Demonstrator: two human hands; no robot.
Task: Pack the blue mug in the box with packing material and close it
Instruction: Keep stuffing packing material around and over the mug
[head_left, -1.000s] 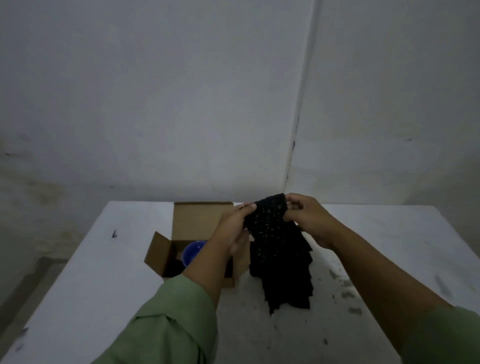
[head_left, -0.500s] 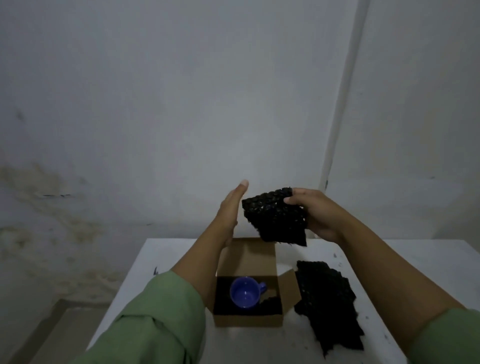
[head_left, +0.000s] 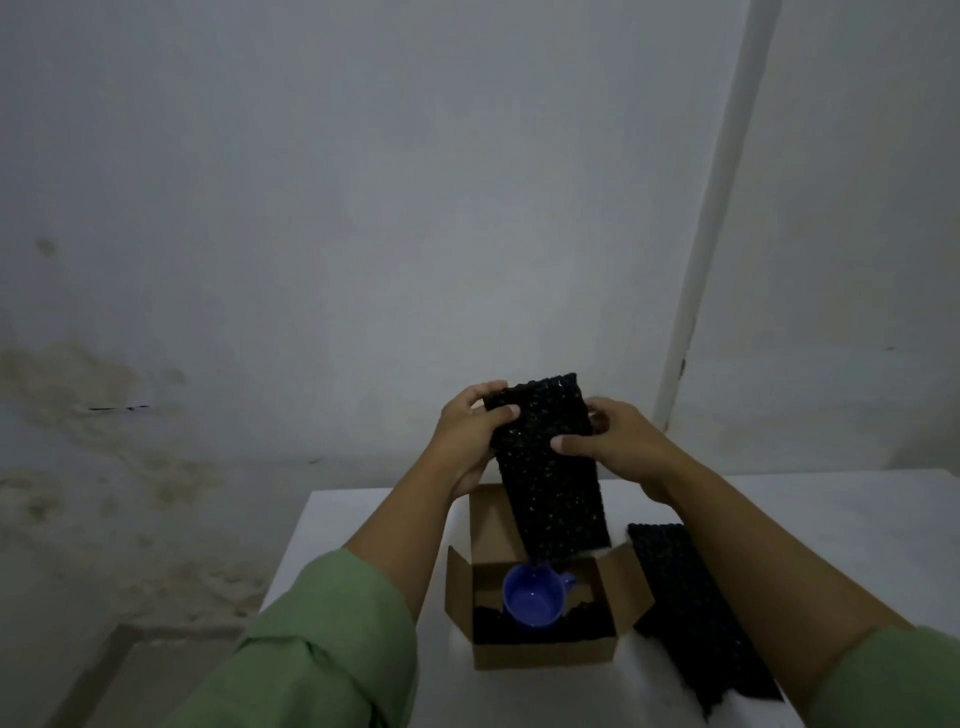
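Note:
A blue mug (head_left: 534, 599) stands upright in an open cardboard box (head_left: 545, 652), on black packing material that lines the bottom. Above the box, a black bubble-textured packing sheet (head_left: 550, 483) hangs down, its lower edge just over the mug. My left hand (head_left: 470, 434) grips the sheet's upper left edge. My right hand (head_left: 613, 441) grips its right edge, thumb on the front. The box's back flap stands up behind the sheet, and the side flaps are spread outward.
Another black packing sheet (head_left: 691, 608) lies on the white table (head_left: 358, 525) to the right of the box, partly under my right forearm. The table's left edge runs close to the box. A stained wall stands behind.
The left hand, which was open beside the folded sheet, now grips it. The sheet has unfolded and hangs longer, down over the box. Both hands have shifted slightly.

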